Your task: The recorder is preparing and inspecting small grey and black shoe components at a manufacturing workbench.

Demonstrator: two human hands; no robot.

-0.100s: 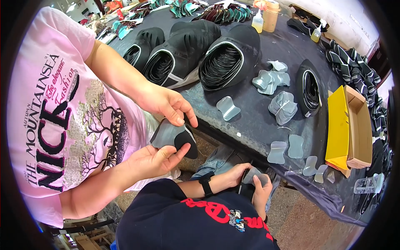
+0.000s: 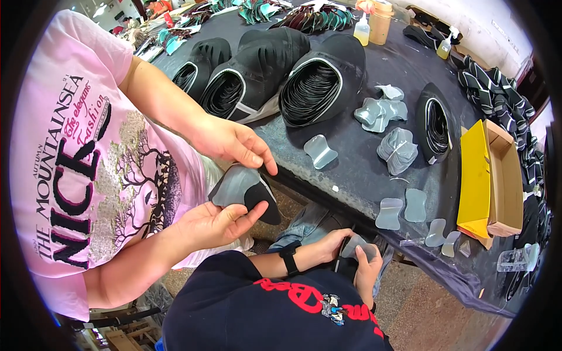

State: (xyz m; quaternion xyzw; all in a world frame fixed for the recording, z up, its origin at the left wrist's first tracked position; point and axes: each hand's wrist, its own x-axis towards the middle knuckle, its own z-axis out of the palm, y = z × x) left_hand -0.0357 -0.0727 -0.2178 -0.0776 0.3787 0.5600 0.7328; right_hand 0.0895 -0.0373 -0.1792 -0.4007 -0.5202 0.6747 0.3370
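My left hand [image 2: 331, 244], with a black band at its wrist, grips a black fabric piece [image 2: 346, 268] low over my lap. My right hand [image 2: 366, 266] is closed at the same piece, its thumb pressed on a translucent grey sheet [image 2: 358, 248] that lies against the black fabric. Fingers partly hide both layers. To the left, a co-worker in a pink shirt holds a curved black piece [image 2: 268, 212] with a grey sheet [image 2: 234, 186] laid over it. The co-worker's lower hand [image 2: 225, 225] supports it, while the upper hand [image 2: 243, 146] is at its top edge.
Nested black fabric pieces [image 2: 345, 58] stand along the dark table [image 2: 386, 64]. Nearer lie a stack of grey sheets [image 2: 398, 151], loose sheets [image 2: 389, 214] and a yellow-sided cardboard box [image 2: 475, 181]. Spray bottles [image 2: 362, 30] stand farther back. The table edge runs just beyond my hands.
The co-worker's upper hand has shifted slightly, its fingers lifting a little from the curved piece, which has tilted slightly. My own hands look unchanged.
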